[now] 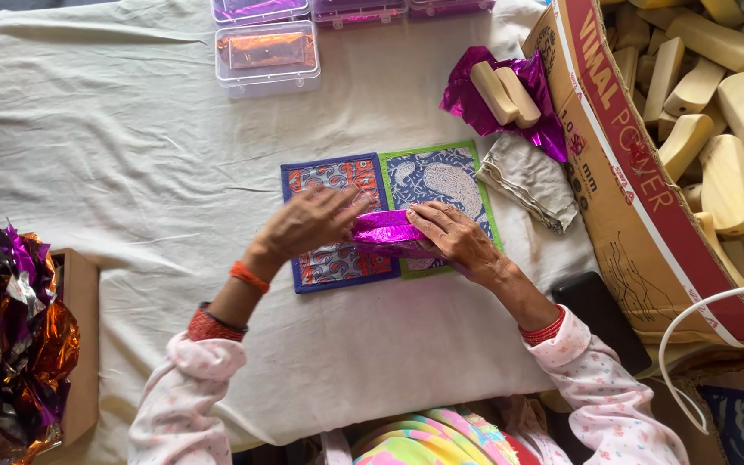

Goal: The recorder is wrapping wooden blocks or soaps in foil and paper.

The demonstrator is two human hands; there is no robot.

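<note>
A small object wrapped in shiny purple foil (387,231) lies across two patterned cloth mats, one blue-edged (331,263) and one green-edged (441,176), on a white cloth. My left hand (307,222) presses on the foil's left end with fingers spread. At the foil's right end, my right hand (451,235) holds the wrap down. What the foil covers is hidden.
Two bare wooden blocks (504,92) rest on a purple foil sheet (475,77). A cardboard box (639,185) of several wooden blocks fills the right. Clear plastic cases (266,56) sit at the top, crumpled foil (19,344) at the left, a folded grey cloth (531,179) by the mats.
</note>
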